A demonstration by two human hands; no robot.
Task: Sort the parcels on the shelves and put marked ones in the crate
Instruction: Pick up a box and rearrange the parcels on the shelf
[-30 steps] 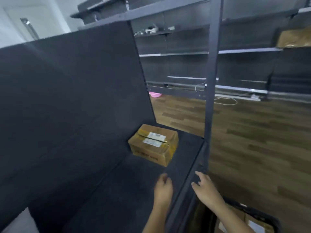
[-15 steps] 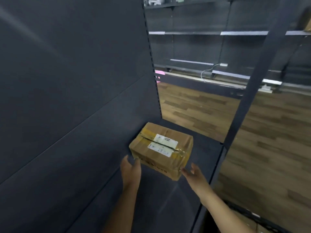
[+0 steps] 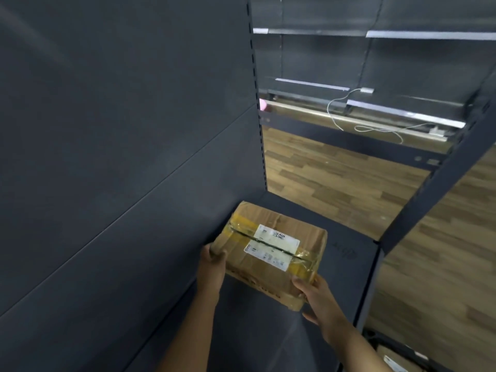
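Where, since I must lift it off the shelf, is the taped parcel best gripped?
By its two opposite ends, coming from the front: the left hand and right hand hold the parcel there. The box looks too wide for one hand.

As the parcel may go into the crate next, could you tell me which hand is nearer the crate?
Right. The right hand grips the parcel's near right corner, up and left of the crate; the left hand holds the parcel's left side, farther off.
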